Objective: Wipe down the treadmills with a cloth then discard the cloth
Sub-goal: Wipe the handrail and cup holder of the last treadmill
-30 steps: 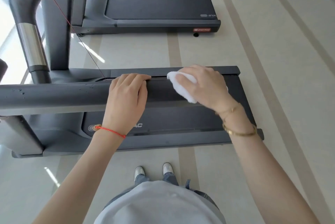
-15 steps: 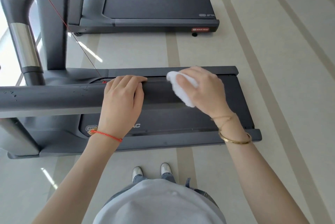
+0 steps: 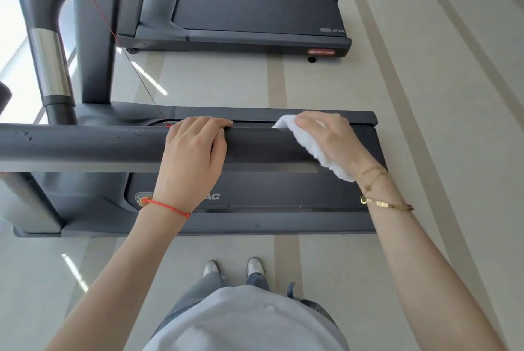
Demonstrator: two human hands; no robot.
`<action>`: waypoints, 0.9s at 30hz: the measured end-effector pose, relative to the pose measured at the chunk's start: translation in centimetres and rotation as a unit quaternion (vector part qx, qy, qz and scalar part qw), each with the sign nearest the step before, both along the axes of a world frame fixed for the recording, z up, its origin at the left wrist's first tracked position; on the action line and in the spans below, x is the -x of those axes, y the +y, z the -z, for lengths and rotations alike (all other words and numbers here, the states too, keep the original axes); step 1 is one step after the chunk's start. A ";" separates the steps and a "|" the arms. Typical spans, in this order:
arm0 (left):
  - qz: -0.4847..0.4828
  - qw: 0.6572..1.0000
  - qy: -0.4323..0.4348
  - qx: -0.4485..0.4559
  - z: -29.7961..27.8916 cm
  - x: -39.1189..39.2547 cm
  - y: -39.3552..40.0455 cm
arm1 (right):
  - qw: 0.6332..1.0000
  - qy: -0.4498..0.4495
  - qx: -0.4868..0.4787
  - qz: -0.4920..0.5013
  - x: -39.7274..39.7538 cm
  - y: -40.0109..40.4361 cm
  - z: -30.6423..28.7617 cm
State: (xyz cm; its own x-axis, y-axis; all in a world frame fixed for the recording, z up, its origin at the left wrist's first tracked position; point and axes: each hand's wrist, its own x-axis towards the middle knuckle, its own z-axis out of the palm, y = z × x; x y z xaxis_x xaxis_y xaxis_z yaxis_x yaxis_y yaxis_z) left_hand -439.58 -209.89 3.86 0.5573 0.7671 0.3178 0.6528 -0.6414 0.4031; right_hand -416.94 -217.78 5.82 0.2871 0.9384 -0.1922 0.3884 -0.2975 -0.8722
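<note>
Pale striped flooring [image 3: 368, 81] carries two dark treadmills side by side; the far treadmill [image 3: 249, 18] stands apart, untouched, and the near treadmill [image 3: 255, 223] lies directly before the person's shoes.

Cloth [image 3: 317, 152]: white, soft, limp and light, judging from how it folds and drapes over the handrail [image 3: 85, 146]. It is wrapped over the rail's right end and held there by the right hand [image 3: 331, 137], whose fingers curl over the top of it, thumb side hidden. Handling judgement: it conforms to the rounded bar, so a full-palm wrap gives the most contact; a loose corner hangs below the palm and could drag. Pressure is set by the hand alone, since the fabric has no stiffness.

Left hand [image 3: 192, 152]: fingers curled over the handrail just left of the cloth, gripping the bar, apparently as a brace. A red cord [image 3: 119, 38] runs from the console down to a point at the left fingertips.

Handrail: rigid, padded, surface pitted toward the left end.

Difference from the earlier frames: the right hand and cloth now sit farther right along the rail and well apart from the left hand, where before they lay close together; the left hand keeps the same grip
</note>
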 end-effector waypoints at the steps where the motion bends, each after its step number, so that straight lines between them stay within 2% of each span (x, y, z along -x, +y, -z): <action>1: 0.002 1.000 -0.001 0.003 0.0 0.1 0.1 | 0.993 -0.111 -0.023 -0.015 0.6 0.1 0.2; 3: 0.007 1.000 -0.008 0.008 -0.1 0.2 0.2 | 0.941 -0.329 -0.069 -0.030 2.2 0.0 0.9; 4: 0.008 1.000 -0.012 0.009 -0.2 0.3 0.2 | 0.914 -0.395 -0.087 -0.034 3.0 -0.1 1.0; 8: 0.004 1.000 -0.021 -0.011 -0.6 1.8 0.3 | 0.853 -0.500 -0.134 -0.061 5.3 1.0 1.4; 11: -0.008 0.999 -0.039 -0.023 -0.8 4.4 0.9 | 0.831 -0.527 -0.159 -0.072 7.1 2.6 1.8; 16: -0.061 0.996 -0.047 -0.038 -1.0 11.4 4.0 | 0.821 -0.529 -0.195 -0.091 13.2 6.5 2.3; 25: -0.134 0.986 -0.057 -0.079 0.1 24.5 11.1 | 0.821 -0.514 -0.194 -0.156 27.4 15.1 1.8; 27: -0.134 0.985 -0.060 -0.087 0.5 26.6 12.5 | 0.816 -0.514 -0.223 -0.143 28.6 15.4 2.3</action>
State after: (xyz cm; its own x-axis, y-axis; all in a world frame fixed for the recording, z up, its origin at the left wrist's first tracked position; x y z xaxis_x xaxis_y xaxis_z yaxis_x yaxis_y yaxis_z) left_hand -466.18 -197.42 3.38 0.2919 0.8095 0.5094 0.7626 -0.5185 0.3869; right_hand -445.54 -202.41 3.48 -0.1618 0.9060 0.3911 0.9807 0.1916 -0.0383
